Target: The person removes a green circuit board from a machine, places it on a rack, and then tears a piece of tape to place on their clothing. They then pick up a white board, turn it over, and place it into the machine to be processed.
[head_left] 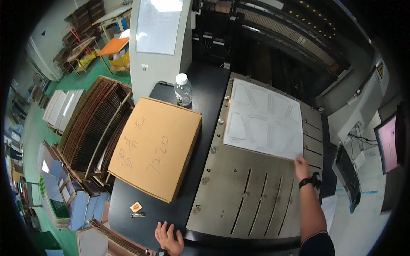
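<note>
A flat white rectangular panel (264, 117) with faint grey line patterns and a thin brown edge lies on the far part of a slotted metal plate (222, 183). At the panel's near right corner, my right hand (301, 166) has its fingers closed on the edge; the thumb and fingertips are partly hidden. My left hand (170, 240) rests on the front edge of the black tabletop (171, 215), fingers spread and holding nothing. A closed cardboard box (156, 147) with handwriting on its lid sits left of the plate.
Behind the box stands a clear bottle (183, 90) with a white cap. A small patterned square (136, 207) lies near the table's left edge. Brown slotted racks (92, 123) crowd the left side. Dark machinery (273, 47) rises beyond the plate; a keyboard (347, 177) and monitor (388, 141) are right.
</note>
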The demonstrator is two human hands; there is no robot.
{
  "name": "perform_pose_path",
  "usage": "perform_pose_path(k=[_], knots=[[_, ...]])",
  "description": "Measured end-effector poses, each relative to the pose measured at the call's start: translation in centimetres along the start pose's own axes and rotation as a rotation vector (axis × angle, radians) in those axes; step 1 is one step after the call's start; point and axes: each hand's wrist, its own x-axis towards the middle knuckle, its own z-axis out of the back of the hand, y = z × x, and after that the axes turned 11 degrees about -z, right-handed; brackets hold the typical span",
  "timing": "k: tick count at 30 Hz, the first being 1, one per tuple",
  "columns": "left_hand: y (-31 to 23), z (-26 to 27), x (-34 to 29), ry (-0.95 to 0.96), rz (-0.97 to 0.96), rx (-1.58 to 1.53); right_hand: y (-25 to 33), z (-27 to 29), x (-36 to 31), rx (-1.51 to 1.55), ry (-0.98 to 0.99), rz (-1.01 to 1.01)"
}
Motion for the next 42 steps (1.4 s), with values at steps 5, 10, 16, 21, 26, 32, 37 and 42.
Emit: perform_pose_path(k=[5,10,16,21,26,32,37,42], knots=[[0.5,-0.2,-0.4,0.002,0.062,0.016,6.9,-4.9,-4.6,-0.417,-0.156,0.179],[0.3,-0.4,-0.1,-0.027,0.024,0.013,7.4,-4.0,-3.2,-0.425,-0.099,0.258],[0.1,-0.1,0.2,-0.066,-0.007,0.015,9.2,-1.4,-3.2,-0.268,0.090,0.234],[1.1,-0.5,-0.7,-0.082,-0.035,-0.006,8.7,-3.5,-12.0,-0.174,0.134,0.291],[1.3,-0.7,-0.9,-0.131,-0.068,-0.004,5.3,-1.9,-21.2,-0.116,0.144,0.473],[1.5,-1.1,-1.2,-0.176,-0.108,0.026,-1.0,1.4,-29.2,-0.150,0.229,0.473],[2.2,-2.2,-1.6,-0.239,-0.153,0.065,-4.4,2.0,-33.3,-0.073,0.186,0.416],[3.3,-3.8,-1.7,-0.298,-0.198,0.025,-3.6,4.1,-37.4,-0.006,0.370,0.333]])
